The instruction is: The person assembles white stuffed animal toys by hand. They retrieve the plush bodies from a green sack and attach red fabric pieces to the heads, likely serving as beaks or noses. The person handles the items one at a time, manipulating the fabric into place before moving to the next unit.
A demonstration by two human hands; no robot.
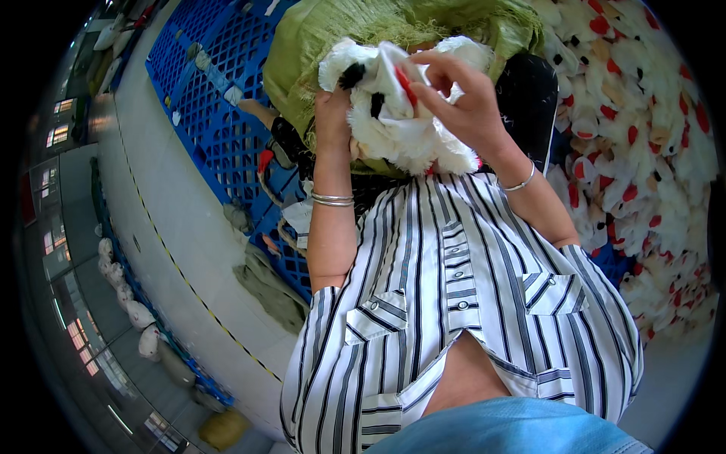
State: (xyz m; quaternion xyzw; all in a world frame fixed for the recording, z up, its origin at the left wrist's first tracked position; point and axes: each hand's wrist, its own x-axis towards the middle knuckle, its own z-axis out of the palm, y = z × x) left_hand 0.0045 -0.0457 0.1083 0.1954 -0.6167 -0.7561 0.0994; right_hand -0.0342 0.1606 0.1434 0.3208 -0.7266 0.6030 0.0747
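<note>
A limp white plush toy skin with black patches and a red piece lies across my lap, in front of a green woven sack. My left hand grips its left edge, fingers partly hidden by the fluffy fabric. At its upper right, my right hand pinches the white cloth close to the red piece, thumb and forefinger bent together. The plush looks unstuffed and folded, and its far side is hidden.
To the right rises a big heap of white plush pieces with red and black parts. Blue plastic pallets stand at the left, with cloth scraps and cord. A grey-green cloth lies on the floor beside a yellow-black line.
</note>
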